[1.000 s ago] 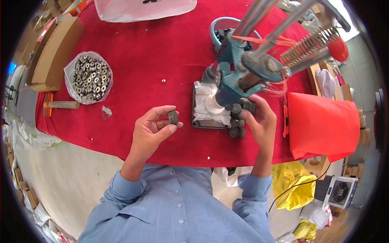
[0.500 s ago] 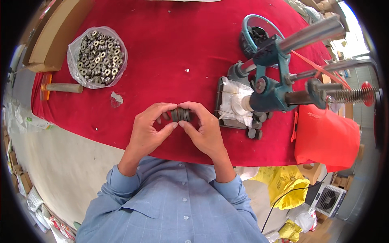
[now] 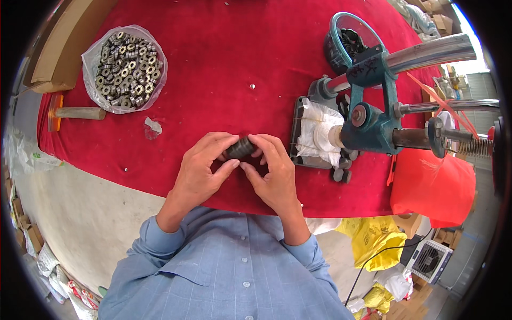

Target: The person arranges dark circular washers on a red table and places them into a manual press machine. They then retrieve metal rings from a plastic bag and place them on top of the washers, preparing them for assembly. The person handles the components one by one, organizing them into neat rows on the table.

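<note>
A short stack of dark round discs [image 3: 240, 149], smeared by motion, is between my two hands above the near part of the red-covered table. My left hand [image 3: 201, 165] grips the stack's left end with thumb and fingertips. At its right end, the fingers of my right hand [image 3: 276, 169] close around it. The stack tilts a little, its right end higher. To the right of my hands stands a teal hand press [image 3: 368, 120], its base covered with white wrapping [image 3: 316, 136]. Several loose dark discs [image 3: 342, 173] lie beside that base.
At far left sits a clear plastic bag [image 3: 89, 66] full of metal bearings [image 3: 128, 69], near a hammer [image 3: 80, 113] and a long cardboard box [image 3: 64, 50]. Behind the press is a blue basket [image 3: 333, 32] of black parts. A red bag [image 3: 432, 184] hangs at the right edge.
The stack has turned from nearly level to tilted, right end up, and is now blurred. Both hands stay around it, with the fingers slightly shifted. The head view has shifted a little.
</note>
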{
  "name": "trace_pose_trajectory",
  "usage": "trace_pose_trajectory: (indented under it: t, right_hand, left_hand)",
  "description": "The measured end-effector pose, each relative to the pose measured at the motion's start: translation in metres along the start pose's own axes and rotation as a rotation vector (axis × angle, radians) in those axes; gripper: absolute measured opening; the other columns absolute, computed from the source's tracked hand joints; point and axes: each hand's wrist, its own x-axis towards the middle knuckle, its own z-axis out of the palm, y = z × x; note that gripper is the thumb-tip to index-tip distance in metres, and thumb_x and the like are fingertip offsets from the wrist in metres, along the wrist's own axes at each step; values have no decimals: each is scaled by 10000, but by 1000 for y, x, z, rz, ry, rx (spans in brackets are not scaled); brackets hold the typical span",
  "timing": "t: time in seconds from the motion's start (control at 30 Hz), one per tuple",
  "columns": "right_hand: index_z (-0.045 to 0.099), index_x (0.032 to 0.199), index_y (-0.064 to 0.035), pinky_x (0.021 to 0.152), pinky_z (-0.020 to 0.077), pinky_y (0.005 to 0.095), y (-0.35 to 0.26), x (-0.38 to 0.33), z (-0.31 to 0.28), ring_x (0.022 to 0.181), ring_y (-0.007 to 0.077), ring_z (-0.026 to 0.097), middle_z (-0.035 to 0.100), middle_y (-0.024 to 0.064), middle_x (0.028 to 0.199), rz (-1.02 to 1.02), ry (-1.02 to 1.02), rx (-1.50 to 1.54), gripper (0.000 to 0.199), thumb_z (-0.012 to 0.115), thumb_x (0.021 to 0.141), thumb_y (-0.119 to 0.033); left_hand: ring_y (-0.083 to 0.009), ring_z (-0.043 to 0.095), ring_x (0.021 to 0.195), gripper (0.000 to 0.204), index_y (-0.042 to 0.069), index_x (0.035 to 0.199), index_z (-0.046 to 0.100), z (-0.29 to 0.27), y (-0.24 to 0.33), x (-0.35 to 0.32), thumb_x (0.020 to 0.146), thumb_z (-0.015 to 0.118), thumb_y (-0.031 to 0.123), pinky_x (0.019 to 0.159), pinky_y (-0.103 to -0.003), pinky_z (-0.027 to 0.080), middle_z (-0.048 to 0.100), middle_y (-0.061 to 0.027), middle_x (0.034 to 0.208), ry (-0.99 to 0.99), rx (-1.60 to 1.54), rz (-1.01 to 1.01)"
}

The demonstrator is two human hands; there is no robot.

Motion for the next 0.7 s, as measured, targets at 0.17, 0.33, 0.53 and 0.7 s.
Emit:
trace_pose_trajectory:
  t: [0.17,0.33,0.53,0.7]
  right_hand:
    - [612,1365,-27,803,592,383,-3,1,3,928,269,685,610,159,1294,35,33,-16,623,827,784,39]
    - [612,1354,-23,813,596,386,-2,2,4,930,279,687,614,163,1273,54,34,-24,599,812,793,36]
    - [669,1302,-39,828,600,374,-5,-2,1,953,293,698,670,157,1239,-31,72,76,573,823,753,15]
    - [710,1258,-79,936,565,405,-13,4,-1,1102,318,667,713,114,1231,-157,98,168,576,835,701,1]
  left_hand:
    - [-172,731,972,450,-10,1340,706,11,1,0,897,763,-68,831,-313,640,714,-156,1289,-3,-47,-14]
    - [-186,747,1004,442,-12,1335,706,3,3,-1,901,758,-74,812,-304,632,726,-161,1271,-35,-65,-95]
    - [-223,749,1036,379,-43,1402,634,-5,-6,-1,1053,671,100,873,-332,615,730,-171,1252,25,-386,-234]
    - [-278,744,1107,491,-46,1399,605,1,-10,1,1167,489,371,947,-413,620,722,-176,1213,-190,-1061,-448]
